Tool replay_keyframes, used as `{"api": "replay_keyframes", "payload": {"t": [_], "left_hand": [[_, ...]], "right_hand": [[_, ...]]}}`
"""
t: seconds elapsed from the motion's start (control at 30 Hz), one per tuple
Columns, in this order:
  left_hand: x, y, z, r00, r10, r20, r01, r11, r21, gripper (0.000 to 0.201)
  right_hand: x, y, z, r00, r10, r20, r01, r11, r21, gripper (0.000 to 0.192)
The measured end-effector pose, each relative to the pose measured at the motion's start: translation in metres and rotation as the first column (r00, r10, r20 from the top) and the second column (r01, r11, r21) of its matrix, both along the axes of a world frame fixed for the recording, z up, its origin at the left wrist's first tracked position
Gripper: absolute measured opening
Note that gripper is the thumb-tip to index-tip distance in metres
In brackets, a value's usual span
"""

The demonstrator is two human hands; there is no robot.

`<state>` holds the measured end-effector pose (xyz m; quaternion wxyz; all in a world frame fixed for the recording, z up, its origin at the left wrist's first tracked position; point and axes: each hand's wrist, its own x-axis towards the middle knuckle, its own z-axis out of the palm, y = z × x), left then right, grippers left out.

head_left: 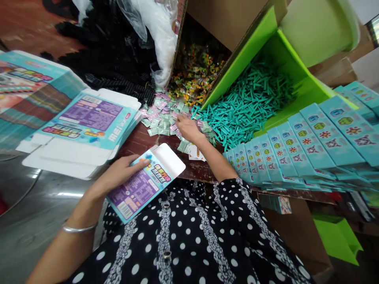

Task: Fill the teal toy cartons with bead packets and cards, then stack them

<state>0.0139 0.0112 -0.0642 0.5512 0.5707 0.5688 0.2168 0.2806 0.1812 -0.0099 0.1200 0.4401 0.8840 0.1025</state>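
Note:
My left hand (126,169) is closed on a light-blue and purple cardboard box (142,185), which is tilted in front of my body. The box's white end flap (171,157) stands open at its upper right. Farther forward, my right hand (188,128) reaches into a spread of small green and pink sachets (161,120). Its fingers are curled down among them, and their tips are hidden, so I cannot make out what they hold. Just below that hand lies a white card with an orange and black pattern (195,153).
Flat boxes (91,114) are stacked on the left. Teal sticks (245,102) spill from a lime-green bin (310,75). Beside it, a cardboard box (213,19) holds small orange-and-green packs (195,75). Rows of light-blue boxes (296,146) line the right; black pieces (112,51) lie behind.

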Motion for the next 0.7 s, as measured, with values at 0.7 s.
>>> {"api": "replay_keyframes", "payload": {"t": [0.7], "left_hand": [[0.005,0.008,0.016,0.976,0.217,-0.033,-0.205,0.955,0.213,0.072]], "right_hand": [[0.038,-0.061,0.071,0.434,-0.294,-0.852,-0.115,0.92,-0.376,0.037]]}}
